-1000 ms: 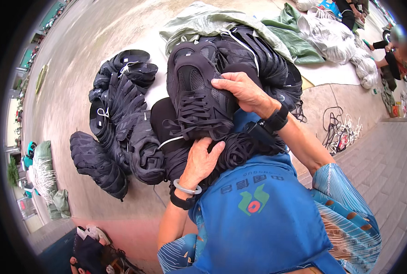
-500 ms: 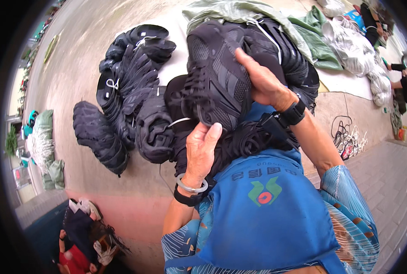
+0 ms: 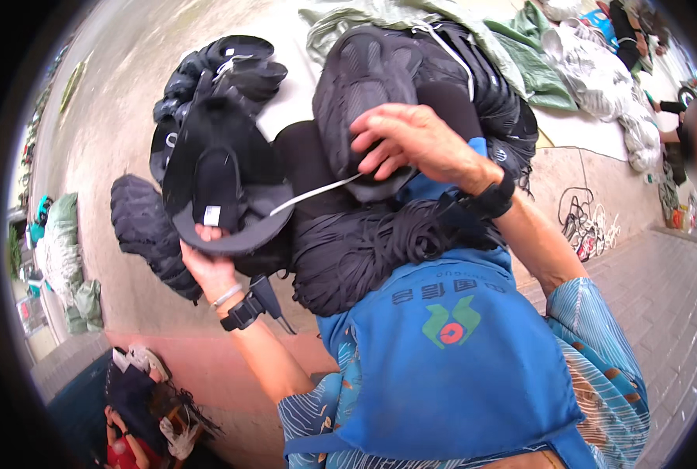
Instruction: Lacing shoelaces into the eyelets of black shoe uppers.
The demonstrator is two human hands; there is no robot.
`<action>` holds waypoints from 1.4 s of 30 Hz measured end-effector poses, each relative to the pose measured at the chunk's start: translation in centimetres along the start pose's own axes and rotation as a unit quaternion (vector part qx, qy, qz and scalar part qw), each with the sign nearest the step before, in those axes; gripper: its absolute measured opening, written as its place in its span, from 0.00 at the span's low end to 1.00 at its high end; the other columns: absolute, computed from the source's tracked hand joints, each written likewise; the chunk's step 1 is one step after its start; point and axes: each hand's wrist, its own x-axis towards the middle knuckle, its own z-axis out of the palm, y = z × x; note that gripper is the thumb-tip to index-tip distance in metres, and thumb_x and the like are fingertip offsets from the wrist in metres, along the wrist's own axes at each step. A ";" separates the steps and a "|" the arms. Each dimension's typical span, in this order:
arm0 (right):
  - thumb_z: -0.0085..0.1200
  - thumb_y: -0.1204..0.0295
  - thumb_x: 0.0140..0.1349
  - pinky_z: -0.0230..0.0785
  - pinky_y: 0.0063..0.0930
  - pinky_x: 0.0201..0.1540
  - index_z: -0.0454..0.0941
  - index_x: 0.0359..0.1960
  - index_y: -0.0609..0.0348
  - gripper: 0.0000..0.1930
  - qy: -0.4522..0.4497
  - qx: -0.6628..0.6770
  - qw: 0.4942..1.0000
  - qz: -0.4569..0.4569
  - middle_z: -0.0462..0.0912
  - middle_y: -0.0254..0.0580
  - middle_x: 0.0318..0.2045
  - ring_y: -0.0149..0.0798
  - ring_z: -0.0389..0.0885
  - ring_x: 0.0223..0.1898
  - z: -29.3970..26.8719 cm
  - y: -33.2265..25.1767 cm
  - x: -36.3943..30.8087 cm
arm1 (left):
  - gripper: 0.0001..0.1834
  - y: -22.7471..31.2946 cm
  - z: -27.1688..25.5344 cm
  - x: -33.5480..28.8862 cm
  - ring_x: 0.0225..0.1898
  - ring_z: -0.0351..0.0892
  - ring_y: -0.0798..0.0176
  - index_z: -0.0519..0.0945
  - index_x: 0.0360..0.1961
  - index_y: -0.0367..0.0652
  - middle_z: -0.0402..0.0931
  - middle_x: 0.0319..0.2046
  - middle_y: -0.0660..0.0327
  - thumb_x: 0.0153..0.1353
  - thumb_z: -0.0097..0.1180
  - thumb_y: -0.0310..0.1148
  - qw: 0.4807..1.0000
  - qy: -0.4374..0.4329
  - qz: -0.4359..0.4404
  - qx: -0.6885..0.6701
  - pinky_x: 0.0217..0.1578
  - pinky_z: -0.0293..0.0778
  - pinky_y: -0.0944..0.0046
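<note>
A black shoe (image 3: 227, 176) is held by its heel in the left hand (image 3: 210, 270), beyond the upper left corner of the blue apron (image 3: 458, 375); the right hand (image 3: 422, 144) is held half-open over another black shoe (image 3: 348, 86), and black laces (image 3: 364, 250) are heaped along the apron's upper edge

Head fisheye cam, L of pair, looks down on left hand (image 3: 210, 272) & right hand (image 3: 420, 146), near, wide FOV.

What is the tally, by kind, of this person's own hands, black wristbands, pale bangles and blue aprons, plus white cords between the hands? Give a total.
Hands: 2 (left hand, right hand)
Black wristbands: 2
Pale bangle: 1
Blue apron: 1
White cord: 1
Total: 7
</note>
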 end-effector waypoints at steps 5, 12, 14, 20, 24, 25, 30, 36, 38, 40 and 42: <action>0.53 0.68 0.63 0.74 0.21 0.24 0.79 0.39 0.66 0.12 0.027 -0.179 0.983 -0.025 0.80 0.37 0.25 0.28 0.82 0.24 0.1 -0.1 -2.1 | 0.15 -1.2 0.7 -0.1 0.22 0.68 0.64 0.69 0.25 0.46 0.66 0.18 0.67 0.64 0.49 0.44 0.997 0.043 -0.029 0.051 0.34 0.72 0.58; 0.65 0.70 0.52 0.73 0.30 0.34 0.70 0.51 0.64 0.25 0.212 -0.461 0.835 -0.213 0.74 0.47 0.34 0.36 0.78 0.30 -3.2 3.1 -4.6 | 0.15 -0.2 6.7 -4.2 0.42 0.78 0.62 0.73 0.48 0.32 0.77 0.41 0.53 0.67 0.51 0.33 0.744 0.172 0.373 0.527 0.45 0.74 0.66; 0.66 0.70 0.49 0.72 0.43 0.44 0.57 0.60 0.67 0.39 0.165 -0.542 0.810 -0.148 0.69 0.60 0.43 0.59 0.76 0.38 -3.1 3.8 -4.8 | 0.13 -1.0 13.3 -7.5 0.42 0.80 0.61 0.74 0.49 0.32 0.79 0.42 0.51 0.68 0.48 0.31 0.772 0.017 0.379 0.510 0.43 0.75 0.65; 0.67 0.71 0.45 0.75 0.45 0.41 0.53 0.59 0.71 0.43 0.173 -0.552 0.800 -0.158 0.68 0.65 0.42 0.66 0.76 0.39 -2.8 4.1 -4.1 | 0.41 -8.2 21.3 -7.0 0.66 0.60 0.48 0.60 0.68 0.42 0.61 0.63 0.48 0.51 0.62 0.27 0.588 -0.341 0.309 0.665 0.65 0.57 0.56; 0.66 0.71 0.44 0.76 0.46 0.40 0.51 0.60 0.76 0.44 0.182 -0.525 0.819 -0.143 0.69 0.67 0.42 0.65 0.78 0.39 -2.7 4.1 -3.2 | 0.49 -9.8 21.7 -6.4 0.67 0.55 0.42 0.52 0.70 0.46 0.54 0.67 0.46 0.47 0.63 0.23 0.533 -0.354 0.267 0.720 0.66 0.56 0.52; 0.64 0.73 0.44 0.76 0.46 0.39 0.51 0.60 0.77 0.44 0.189 -0.538 0.805 -0.160 0.69 0.67 0.42 0.64 0.78 0.38 -2.6 4.5 -2.9 | 0.50 -9.9 21.6 -6.1 0.67 0.54 0.38 0.51 0.71 0.48 0.52 0.66 0.40 0.46 0.63 0.22 0.528 -0.367 0.269 0.717 0.65 0.56 0.49; 0.57 0.78 0.45 0.76 0.46 0.35 0.52 0.60 0.80 0.39 0.209 -0.552 0.771 -0.239 0.69 0.66 0.40 0.63 0.79 0.34 -3.4 5.1 -2.0 | 0.49 -10.8 21.5 -5.9 0.66 0.57 0.35 0.49 0.71 0.49 0.49 0.68 0.40 0.49 0.61 0.21 0.547 -0.346 0.277 0.710 0.61 0.65 0.49; 0.54 0.81 0.45 0.78 0.38 0.31 0.59 0.49 0.78 0.28 0.183 -0.545 0.783 -0.238 0.69 0.63 0.36 0.59 0.80 0.32 -4.0 3.4 -1.4 | 0.42 -11.0 21.3 -6.8 0.61 0.62 0.30 0.49 0.71 0.50 0.48 0.66 0.33 0.57 0.53 0.23 0.543 -0.317 0.230 0.743 0.55 0.71 0.47; 0.55 0.80 0.44 0.78 0.37 0.30 0.59 0.49 0.78 0.28 0.176 -0.590 0.735 -0.285 0.69 0.62 0.34 0.57 0.80 0.32 -3.5 3.5 -1.4 | 0.41 -10.9 20.5 -7.4 0.64 0.57 0.29 0.47 0.71 0.46 0.45 0.66 0.30 0.58 0.50 0.23 0.541 -0.323 0.214 0.746 0.57 0.68 0.46; 0.56 0.80 0.44 0.78 0.38 0.30 0.60 0.49 0.77 0.28 0.156 -0.625 0.712 -0.279 0.70 0.61 0.34 0.55 0.80 0.32 -3.1 4.0 -1.1 | 0.41 -10.9 18.8 -7.7 0.66 0.48 0.27 0.46 0.71 0.42 0.41 0.66 0.28 0.58 0.48 0.22 0.511 -0.324 0.279 0.746 0.61 0.62 0.45; 0.55 0.80 0.44 0.77 0.40 0.30 0.61 0.49 0.76 0.28 0.138 -0.582 0.769 -0.226 0.71 0.60 0.34 0.55 0.81 0.31 -1.9 2.7 -1.8 | 0.44 -10.5 18.5 -8.2 0.66 0.43 0.21 0.45 0.71 0.39 0.34 0.66 0.24 0.55 0.51 0.21 0.537 -0.333 0.250 0.734 0.64 0.55 0.44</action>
